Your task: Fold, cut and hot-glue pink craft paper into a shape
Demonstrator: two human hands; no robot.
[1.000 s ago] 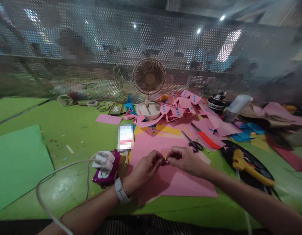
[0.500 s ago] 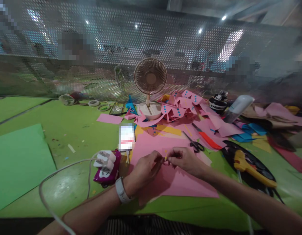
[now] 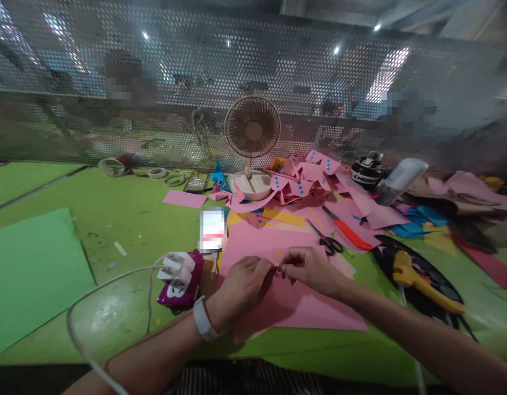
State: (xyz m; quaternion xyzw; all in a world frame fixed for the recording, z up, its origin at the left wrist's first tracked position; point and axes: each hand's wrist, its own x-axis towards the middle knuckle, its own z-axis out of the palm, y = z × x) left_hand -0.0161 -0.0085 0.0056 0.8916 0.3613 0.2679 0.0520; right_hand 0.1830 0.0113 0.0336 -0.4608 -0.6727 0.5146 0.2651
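Note:
My left hand (image 3: 243, 285) and my right hand (image 3: 309, 269) meet fingertip to fingertip over a large pink paper sheet (image 3: 294, 304) on the green table (image 3: 125, 219). Between the fingertips sits a tiny yellow paper piece (image 3: 277, 267), pinched from both sides; it is too small to make out its shape. A white watch band is on my left wrist. A purple power strip (image 3: 180, 280) with white plugs lies just left of my left hand.
Black-handled scissors (image 3: 327, 241) lie behind my right hand. A yellow glue gun (image 3: 422, 285) rests on a black sheet at right. A small desk fan (image 3: 252, 145) stands behind a heap of pink cut paper (image 3: 311, 184). A green sheet (image 3: 31, 269) lies at left. A perforated metal screen closes the back.
My left hand has closed in over the tiny piece, and the yellow speck shows less. Both hands stay in the same spot on the pink sheet.

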